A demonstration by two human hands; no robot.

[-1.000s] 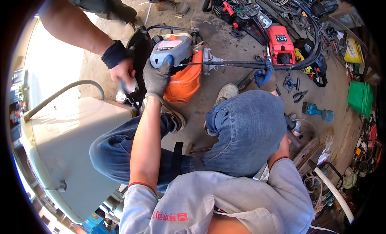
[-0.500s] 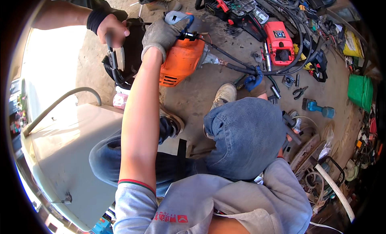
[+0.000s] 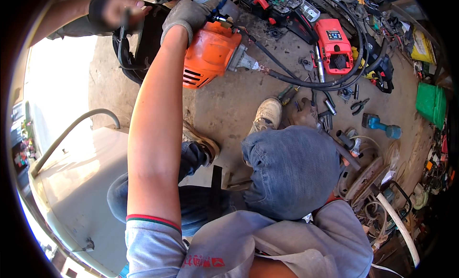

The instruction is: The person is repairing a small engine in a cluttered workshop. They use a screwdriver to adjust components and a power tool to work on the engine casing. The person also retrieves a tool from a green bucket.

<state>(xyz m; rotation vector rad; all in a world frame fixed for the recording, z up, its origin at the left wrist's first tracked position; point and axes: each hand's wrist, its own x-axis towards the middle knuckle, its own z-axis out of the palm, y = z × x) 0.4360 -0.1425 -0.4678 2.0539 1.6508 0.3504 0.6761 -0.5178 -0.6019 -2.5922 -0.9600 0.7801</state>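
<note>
An orange engine (image 3: 210, 51) with a black vent grille and a grey metal neck lies on the ground. Over its upper side is my left hand (image 3: 184, 19) in a grey glove with blue fingers. Those fingers are curled by a small metal fitting (image 3: 222, 19) at the end of a black cable; what they grip is hidden. My right hand (image 3: 305, 116), gloved too, is low beyond my right knee, close to several hand tools (image 3: 289, 94). Its fingers are blurred. At the left, a co-worker's hand (image 3: 122, 12) is at the black tubular frame (image 3: 125, 53) beside the engine.
A red plastic cover (image 3: 334, 46), pliers (image 3: 359, 106) and a blue cordless tool (image 3: 381, 126) lie to the right. Black hoses (image 3: 315, 86) loop across the ground. A green container (image 3: 430, 106) stands farther right. A pale cabinet (image 3: 86, 182) with a curved pipe is at the left.
My right hand has drawn back toward my knee from the tools, and its blue fingers no longer show. The engine, my left hand and the co-worker's hand sit higher and farther left in view.
</note>
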